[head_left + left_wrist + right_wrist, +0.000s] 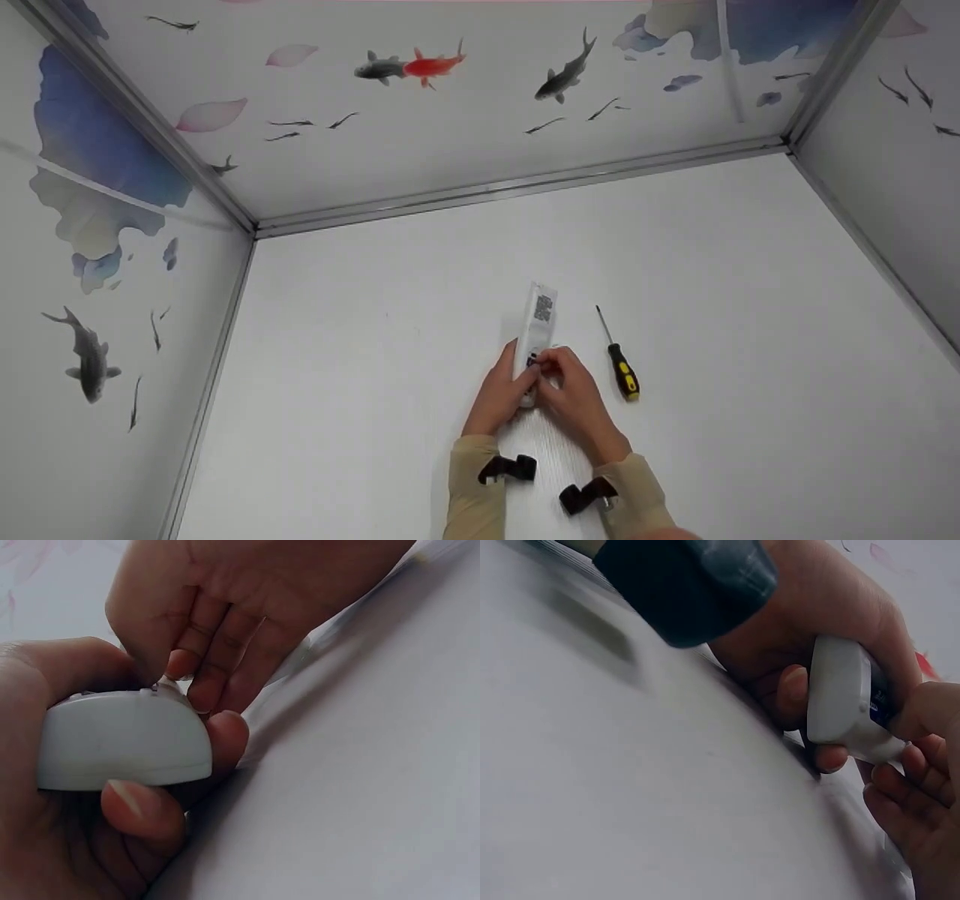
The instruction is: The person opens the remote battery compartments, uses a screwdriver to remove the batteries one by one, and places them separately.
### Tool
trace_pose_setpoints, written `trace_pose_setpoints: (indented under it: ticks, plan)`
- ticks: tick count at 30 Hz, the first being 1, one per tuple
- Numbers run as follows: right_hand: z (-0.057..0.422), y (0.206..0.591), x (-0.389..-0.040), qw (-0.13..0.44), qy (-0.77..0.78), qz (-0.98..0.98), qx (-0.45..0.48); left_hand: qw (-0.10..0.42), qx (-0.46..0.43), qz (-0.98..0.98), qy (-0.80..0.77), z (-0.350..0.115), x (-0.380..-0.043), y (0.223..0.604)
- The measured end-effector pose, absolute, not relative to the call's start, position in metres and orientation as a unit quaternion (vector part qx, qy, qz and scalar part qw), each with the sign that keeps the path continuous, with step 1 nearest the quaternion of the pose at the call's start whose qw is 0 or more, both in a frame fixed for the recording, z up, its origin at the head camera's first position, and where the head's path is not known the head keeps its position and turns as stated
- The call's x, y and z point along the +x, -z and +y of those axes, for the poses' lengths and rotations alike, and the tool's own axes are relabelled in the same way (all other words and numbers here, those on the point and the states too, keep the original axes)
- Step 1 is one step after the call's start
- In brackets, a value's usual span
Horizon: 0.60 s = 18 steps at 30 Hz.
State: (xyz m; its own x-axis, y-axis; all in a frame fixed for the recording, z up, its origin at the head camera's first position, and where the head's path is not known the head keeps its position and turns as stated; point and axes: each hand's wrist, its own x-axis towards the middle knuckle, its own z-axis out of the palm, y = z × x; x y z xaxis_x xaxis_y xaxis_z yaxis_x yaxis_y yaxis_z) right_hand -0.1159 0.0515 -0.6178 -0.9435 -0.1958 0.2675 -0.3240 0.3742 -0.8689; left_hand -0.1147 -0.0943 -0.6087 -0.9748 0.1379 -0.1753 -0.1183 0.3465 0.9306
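Observation:
My left hand [496, 394] grips a long white remote control [537, 334], its thumb laid over the top face and fingers curled beneath. A QR code [544, 308] is printed toward the far end. In the right wrist view, a dark blue battery [879, 696] shows in the recess of the raised face. My right hand [577, 394] has curled fingers at the side of the remote, thumb and fingertips pinching at the battery beside the left thumb. Those fingertips partly hide the recess. Seen from the left wrist, the near end [124, 739] is smooth and rounded.
A black and yellow screwdriver [624, 373] lies on the white table [360, 390] to the right of the hands, tip pointing away. Panels with painted fish [435, 66] rise behind and at both sides, joined by metal rails [480, 196]. Black camera mounts [510, 469] sit on both sleeves.

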Motion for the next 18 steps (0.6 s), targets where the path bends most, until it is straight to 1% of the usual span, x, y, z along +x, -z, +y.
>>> trace_pose_setpoints:
  ticks: [11,18]
  plan:
    - [0.0524,0.6144,-0.1163,0.041,-0.556,-0.822,0.116,0.113,0.011,0.815,-0.568,-0.0939,-0.1147,0.608]
    - [0.053,0.6143,-0.1155,0.053,-0.569,-0.812,0.118,0.107,0.004,0.808,-0.579,-0.0932,-0.1151,0.6076]
